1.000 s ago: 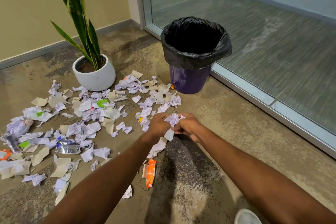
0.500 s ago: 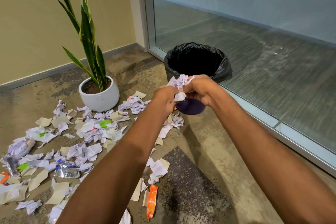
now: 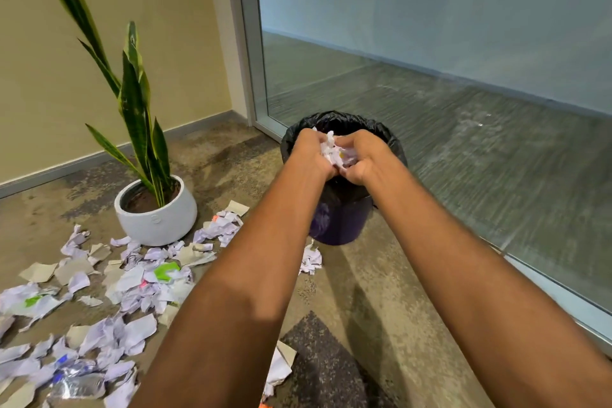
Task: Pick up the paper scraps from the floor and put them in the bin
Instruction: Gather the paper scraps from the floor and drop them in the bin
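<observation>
As left hand [image 3: 309,156] and right hand [image 3: 362,159] grip it tight, the paper wad [image 3: 334,152] looks crumpled, lilac.

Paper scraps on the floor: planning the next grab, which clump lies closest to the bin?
The small white clump at the foot of the bin, lying alone; the other scraps spread leftward past the plant pot.

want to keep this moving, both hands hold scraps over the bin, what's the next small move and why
Probably open the left hand and right hand: they grip the wad of scraps right over the bin, so it should drop in.
</observation>
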